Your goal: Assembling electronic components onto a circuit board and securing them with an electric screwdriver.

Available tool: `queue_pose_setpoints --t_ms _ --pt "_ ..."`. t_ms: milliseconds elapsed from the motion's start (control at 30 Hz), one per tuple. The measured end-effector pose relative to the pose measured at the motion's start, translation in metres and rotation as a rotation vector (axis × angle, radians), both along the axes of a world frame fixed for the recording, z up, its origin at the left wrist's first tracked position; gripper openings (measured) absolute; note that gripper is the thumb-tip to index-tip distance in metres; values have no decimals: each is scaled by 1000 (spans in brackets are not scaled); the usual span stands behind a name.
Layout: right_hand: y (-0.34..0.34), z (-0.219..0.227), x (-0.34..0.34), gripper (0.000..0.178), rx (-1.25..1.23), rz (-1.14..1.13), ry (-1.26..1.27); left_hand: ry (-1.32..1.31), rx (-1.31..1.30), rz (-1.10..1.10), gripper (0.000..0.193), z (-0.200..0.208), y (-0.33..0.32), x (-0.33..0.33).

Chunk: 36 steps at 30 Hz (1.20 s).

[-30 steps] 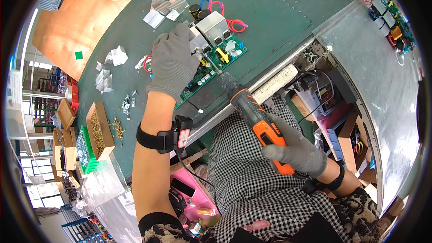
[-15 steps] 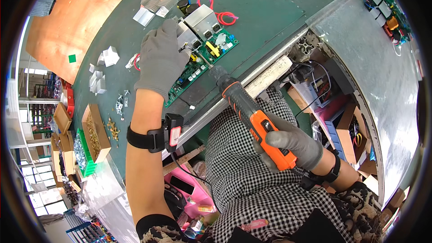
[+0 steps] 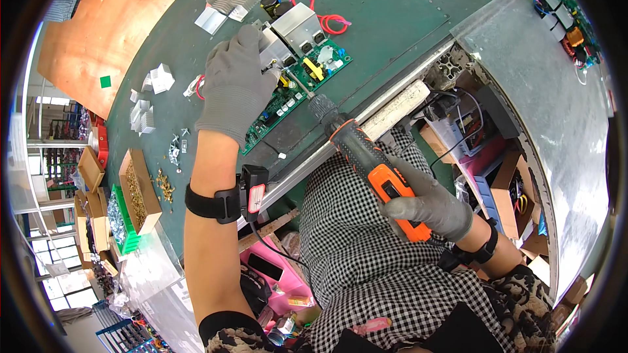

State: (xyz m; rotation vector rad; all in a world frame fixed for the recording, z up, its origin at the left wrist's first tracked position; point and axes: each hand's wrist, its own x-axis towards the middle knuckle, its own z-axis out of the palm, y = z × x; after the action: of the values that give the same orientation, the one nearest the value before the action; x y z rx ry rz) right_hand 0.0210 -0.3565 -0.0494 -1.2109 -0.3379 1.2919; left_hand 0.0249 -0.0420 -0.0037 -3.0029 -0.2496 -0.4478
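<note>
A green circuit board [image 3: 278, 106] with silver heat sinks [image 3: 297, 26], yellow parts and red and blue wires lies on the bench. My left hand [image 3: 237, 85], in a grey glove, is closed around a heat sink [image 3: 275, 49] at the board's left side, its thumb bent near a small screw spot. In my gloved right hand [image 3: 432, 202] is an orange and black electric screwdriver [image 3: 366, 157]. Its thin bit points up and left to the board's parts beside my left thumb. Whether the bit sits in a screw is too small to tell.
Loose heat sinks [image 3: 226, 6] and smaller finned pieces [image 3: 157, 80] lie left of the board. A cardboard box of brass-coloured screws [image 3: 137, 189] stands beside a green bin [image 3: 124, 229]. The bench's metal edge [image 3: 307, 167] runs before my lap. Another board [image 3: 569, 33] lies far right.
The screwdriver's body has shifted slightly right, and my right thumb sits lower on its handle. My left hand keeps its hold on the heat sink.
</note>
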Motion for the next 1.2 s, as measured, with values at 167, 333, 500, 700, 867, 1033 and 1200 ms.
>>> queue_pose_setpoints --t_ms 167,333,500,700,867,1033,1200 --pt "0 6 -2 92 -19 4 -38 31 -10 59 42 2 -5 5" --pt "4 5 -4 96 -91 -3 -193 1 -9 31 43 3 -4 6" --pt "1 6 -4 98 -32 -36 -61 12 48 66 45 3 -6 7" --pt "-4 7 -3 88 15 -42 198 67 11 118 45 7 -8 9" --pt "-1 4 -4 80 54 -46 201 16 -11 79 46 3 -7 8" --pt "-3 10 -7 73 93 -82 293 -5 9 56 47 0 -4 6" --pt "-1 16 -7 73 84 -68 293 1 -6 79 49 0 -5 6"
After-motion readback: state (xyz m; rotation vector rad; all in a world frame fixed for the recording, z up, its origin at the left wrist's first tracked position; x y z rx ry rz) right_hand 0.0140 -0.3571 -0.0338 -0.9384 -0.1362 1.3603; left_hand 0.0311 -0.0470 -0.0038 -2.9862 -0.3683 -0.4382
